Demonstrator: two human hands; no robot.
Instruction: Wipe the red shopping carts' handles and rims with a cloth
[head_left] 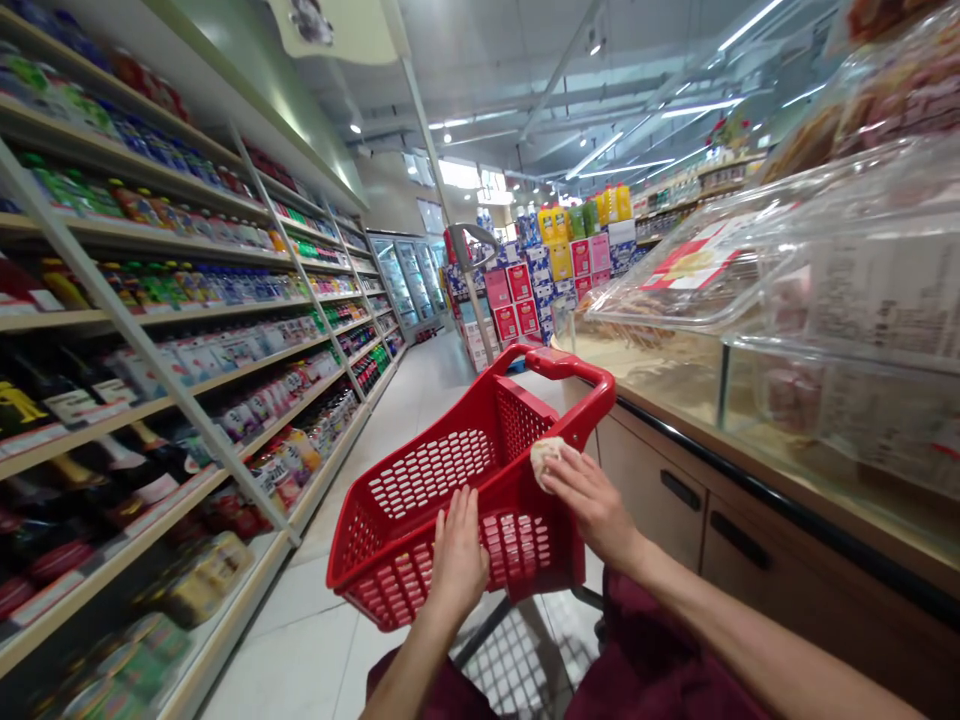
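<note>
A red plastic shopping cart basket (pixel 375 545) with perforated sides stands tilted in the view in front of me, its red handle (pixel 592 400) at the upper right. My left hand (pixel 459 555) lies against the near side, fingers stretched out and touching the top rim. A crumpled whitish cloth (pixel 547 462) is under the fingers of my right hand (pixel 589 495), pressed to the basket's rim close to the handle. Part of the cloth is hidden by those fingers. Below the basket, the cart's lower wire rack (pixel 514 640) shows partly.
Shelves (pixel 202 375) of bottles and packets line the left side. On the right, a wooden counter (pixel 652 465) bears clear plastic food boxes (pixel 697 260). Stacked drink cartons (pixel 517 300) and a grey-handled trolley (pixel 472 270) stand ahead. Glass-door fridges (pixel 405 275) are farther back.
</note>
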